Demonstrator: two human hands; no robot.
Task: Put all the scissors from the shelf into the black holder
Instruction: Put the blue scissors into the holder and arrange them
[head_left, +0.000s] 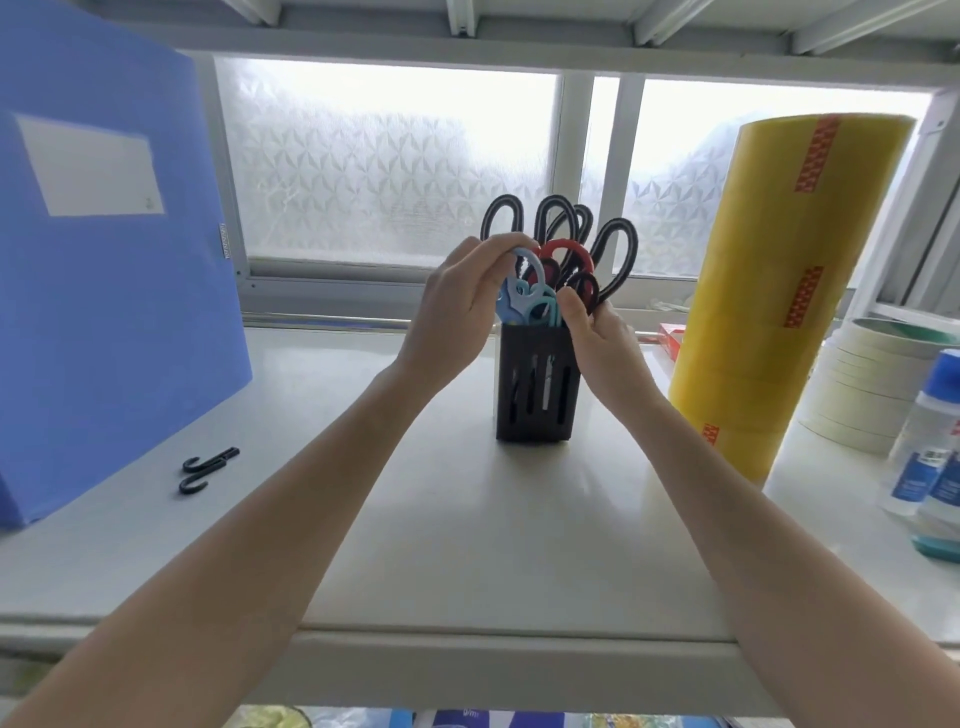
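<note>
A black slotted holder (535, 387) stands upright on the white shelf (467, 519). Several scissors stick out of its top: black-handled ones (615, 249), a red-and-black pair (566, 254) and light blue ones (524, 291). My left hand (457, 306) pinches the ring of a light blue pair at the holder's left rim. On the right side, my right hand (597, 338) grips the lower loop of the red-and-black pair. The blades are hidden inside the holder.
A blue binder (104, 260) leans at the left, with two black hooks (205, 467) lying before it. A tall stack of yellow tape rolls (779, 291), masking tape rolls (872, 379) and glue bottles (930, 452) stand at the right. A frosted window is behind.
</note>
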